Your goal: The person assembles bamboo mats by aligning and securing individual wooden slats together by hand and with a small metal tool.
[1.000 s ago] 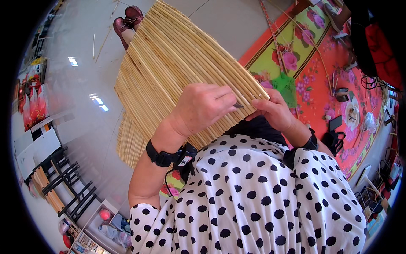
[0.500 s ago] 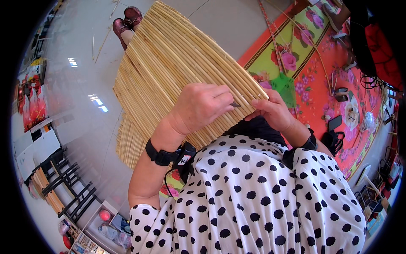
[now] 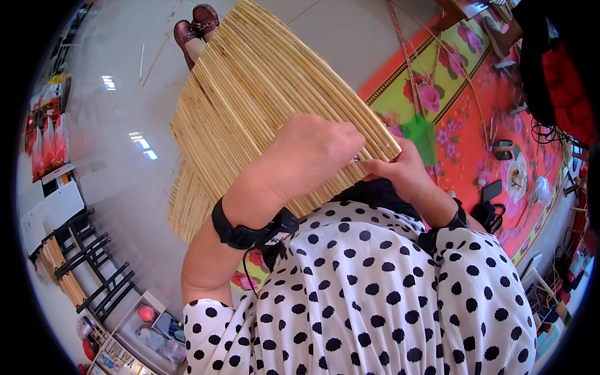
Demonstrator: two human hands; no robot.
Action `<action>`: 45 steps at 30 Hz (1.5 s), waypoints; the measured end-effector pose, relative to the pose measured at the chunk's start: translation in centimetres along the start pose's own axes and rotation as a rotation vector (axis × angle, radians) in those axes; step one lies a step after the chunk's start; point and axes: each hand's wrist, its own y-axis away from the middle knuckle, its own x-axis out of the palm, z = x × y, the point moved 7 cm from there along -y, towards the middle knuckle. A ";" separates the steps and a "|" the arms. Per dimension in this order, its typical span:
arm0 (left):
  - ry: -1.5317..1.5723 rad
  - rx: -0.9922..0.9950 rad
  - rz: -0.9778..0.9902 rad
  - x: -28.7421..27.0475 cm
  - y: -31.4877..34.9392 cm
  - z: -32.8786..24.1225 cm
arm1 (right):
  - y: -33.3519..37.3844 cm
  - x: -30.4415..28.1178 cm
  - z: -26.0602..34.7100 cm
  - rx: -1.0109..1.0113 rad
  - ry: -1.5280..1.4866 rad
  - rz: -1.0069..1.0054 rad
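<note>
A wide panel of straw-coloured stalks [image 3: 262, 81], laid side by side, stretches across my lap and away from me. My left hand [image 3: 319, 149] is closed above its near right part, fingers curled round a small tool [image 3: 357, 159] of which only a shiny metal tip shows. Its kind cannot be made out. At the near right corner, my right hand [image 3: 403, 170] pinches the panel's edge, the thumb on top and the other fingers mostly hidden underneath. The left hand's fingertips are close to the right thumb.
Another stalk piece [image 3: 187, 206] shows below the panel at left. A green mesh swatter [image 3: 420, 137] lies on the red flowered mat [image 3: 462, 147]. Loose stalks lie on the floor beyond. Black-framed folding furniture [image 3: 94, 269] and a grey bin [image 3: 140, 325] stand at left.
My left hand has moved right, closer to the right thumb, and turned so its back faces up more. The tool's dark tip now shows as a shiny glint. The right hand keeps its hold.
</note>
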 end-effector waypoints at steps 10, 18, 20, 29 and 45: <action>0.022 -0.062 -0.051 -0.4 0.8 0.5 | 0.1 -0.4 -0.3 -0.003 0.041 -0.159; 0.035 -0.039 -0.066 0.3 1.2 0.1 | 0.0 -0.4 -0.4 -0.029 0.007 -0.150; 0.019 -0.028 -0.074 0.4 1.1 0.0 | 0.0 -0.4 -0.5 -0.025 0.013 -0.147; -0.016 -0.011 -0.064 0.7 0.9 -0.2 | 0.0 -0.4 -0.5 -0.031 -0.013 -0.118; 0.016 -0.013 -0.079 0.1 0.8 -0.2 | -0.1 -0.7 -0.7 -0.035 0.011 -0.098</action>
